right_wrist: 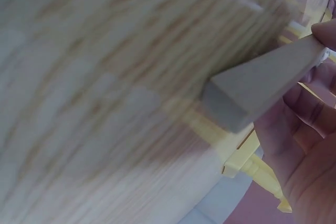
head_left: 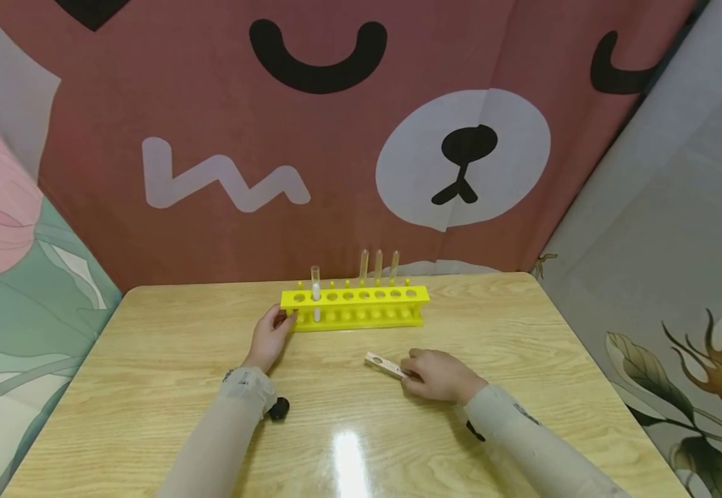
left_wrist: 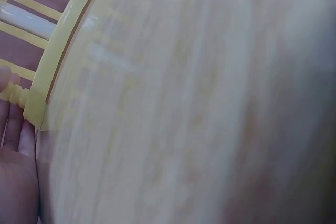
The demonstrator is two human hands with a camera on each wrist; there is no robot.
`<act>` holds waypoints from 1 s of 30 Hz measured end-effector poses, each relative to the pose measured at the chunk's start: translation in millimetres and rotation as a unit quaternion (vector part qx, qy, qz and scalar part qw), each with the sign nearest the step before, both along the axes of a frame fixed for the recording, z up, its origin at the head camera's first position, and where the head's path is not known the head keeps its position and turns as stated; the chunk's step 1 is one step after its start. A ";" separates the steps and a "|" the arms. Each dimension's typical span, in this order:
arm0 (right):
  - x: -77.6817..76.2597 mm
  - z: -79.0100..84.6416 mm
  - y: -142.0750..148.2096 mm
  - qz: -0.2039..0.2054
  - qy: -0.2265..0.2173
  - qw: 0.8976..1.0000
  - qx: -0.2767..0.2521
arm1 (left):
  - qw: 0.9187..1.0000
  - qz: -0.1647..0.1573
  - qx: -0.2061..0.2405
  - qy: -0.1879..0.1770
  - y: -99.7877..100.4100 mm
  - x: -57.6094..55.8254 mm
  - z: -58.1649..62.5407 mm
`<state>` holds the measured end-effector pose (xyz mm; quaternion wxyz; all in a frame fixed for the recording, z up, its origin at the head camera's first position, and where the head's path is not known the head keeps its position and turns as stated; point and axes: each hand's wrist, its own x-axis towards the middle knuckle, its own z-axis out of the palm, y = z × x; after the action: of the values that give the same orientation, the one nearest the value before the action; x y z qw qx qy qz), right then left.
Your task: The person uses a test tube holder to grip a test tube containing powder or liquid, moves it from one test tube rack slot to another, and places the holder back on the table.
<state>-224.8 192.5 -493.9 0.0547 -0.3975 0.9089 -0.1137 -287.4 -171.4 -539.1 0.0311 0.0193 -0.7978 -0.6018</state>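
My left hand (head_left: 267, 340) grips the left end of a yellow test tube rack (head_left: 356, 306). In the left wrist view its fingers curl round the rack's end post (left_wrist: 14, 96). A test tube (head_left: 316, 290) with white contents stands upright in the rack's second hole from the left. In front of the rack, my right hand (head_left: 443, 375) pinches a wooden test tube holder (head_left: 384, 364), its slotted end pointing left toward the rack. The right wrist view has the holder's squared end (right_wrist: 231, 103) jutting out past the thumb and fingers.
Three clear test tubes (head_left: 378, 265) sit upside down on the rack's back pegs. A round black object (head_left: 279, 409) shows beside the left cuff on the wooden table (head_left: 174, 346). A printed curtain (head_left: 243, 256) hangs behind the table's far edge.
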 end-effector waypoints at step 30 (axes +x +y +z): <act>-9.7 13.0 -29.7 -0.107 -0.013 0.988 -0.112 | 1.000 0.001 0.000 0.018 0.8 2.8 1.7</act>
<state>-234.5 162.8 -480.9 0.0094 -0.3002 0.9268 -0.2256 -284.6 -170.6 -537.4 0.0463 0.0088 -0.7967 -0.6025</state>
